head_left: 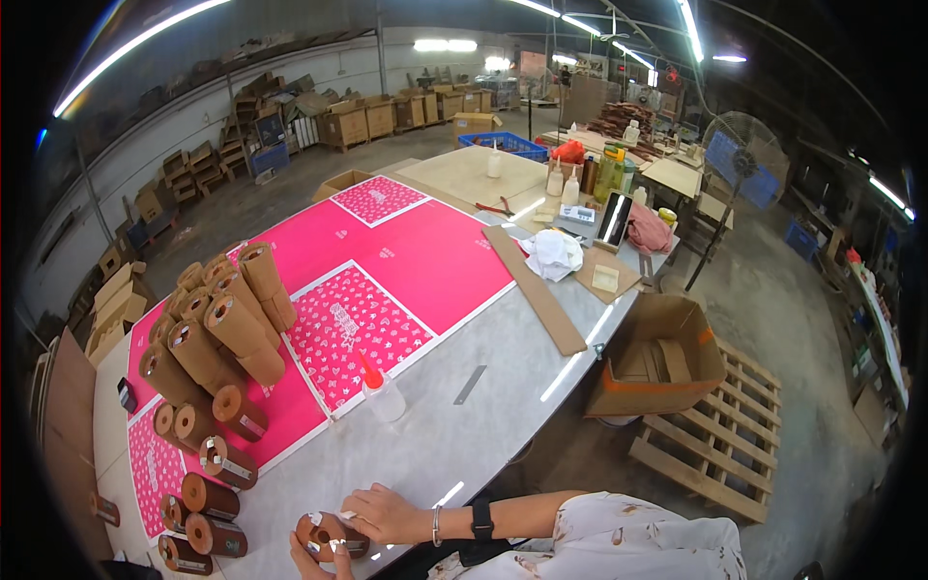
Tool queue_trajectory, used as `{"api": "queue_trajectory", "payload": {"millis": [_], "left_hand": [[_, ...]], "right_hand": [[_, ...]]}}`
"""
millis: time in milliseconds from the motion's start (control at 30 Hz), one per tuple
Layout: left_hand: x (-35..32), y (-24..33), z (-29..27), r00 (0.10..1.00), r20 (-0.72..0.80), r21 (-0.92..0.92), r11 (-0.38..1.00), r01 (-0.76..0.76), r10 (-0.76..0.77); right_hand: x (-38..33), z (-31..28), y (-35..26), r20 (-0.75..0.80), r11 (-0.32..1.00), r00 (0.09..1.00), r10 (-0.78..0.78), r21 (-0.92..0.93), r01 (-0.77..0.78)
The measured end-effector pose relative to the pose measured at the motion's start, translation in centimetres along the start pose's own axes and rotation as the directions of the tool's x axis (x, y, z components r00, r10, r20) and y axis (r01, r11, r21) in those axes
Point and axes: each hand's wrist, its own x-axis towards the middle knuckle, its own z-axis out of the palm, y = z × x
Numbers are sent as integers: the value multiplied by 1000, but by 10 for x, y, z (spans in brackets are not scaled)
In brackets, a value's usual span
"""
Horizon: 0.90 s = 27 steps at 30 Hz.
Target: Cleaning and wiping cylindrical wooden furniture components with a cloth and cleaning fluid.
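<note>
At the near edge of the table I hold a short brown cardboard tube (314, 532) with a hole in its top. My left hand (314, 565) is wrapped round its near left side, cut off by the picture's lower edge. From the right, my right hand (385, 514) has its fingers bent and closed on the tube's top rim. Small white pieces show at the fingertips; I cannot tell whether they are labels or finger wraps. Several similar brown tubes (210, 498) stand just left, one with white bits on top (228, 462). Taller paper-wrapped rolls (242, 333) cluster behind them.
Pink printed sheets (416, 261) cover much of the table (503, 387). A red-tipped squeeze bottle (385, 396) and a metal ruler (471, 385) lie ahead. Farther right are a cardboard strip (536, 290) and white cloth (553, 254). Beyond the right edge stand an open carton (643, 391) and wooden pallet (720, 435).
</note>
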Motion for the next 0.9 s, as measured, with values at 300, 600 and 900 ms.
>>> {"api": "queue_trajectory", "payload": {"millis": [300, 600, 900], "left_hand": [[8, 18, 14, 1000, -28, 96, 995, 9, -6], [5, -7, 3, 995, -95, 112, 993, 45, -34], [-11, -10, 4, 999, -41, 38, 999, 1, 1]], "right_hand": [[1, -8, 10, -64, 942, 959, -275, -217, 256], [8, -20, -5, -20, 998, 1000, 18, 68, -17], [-2, -21, 8, 84, 988, 993, 77, 125, -87]]}}
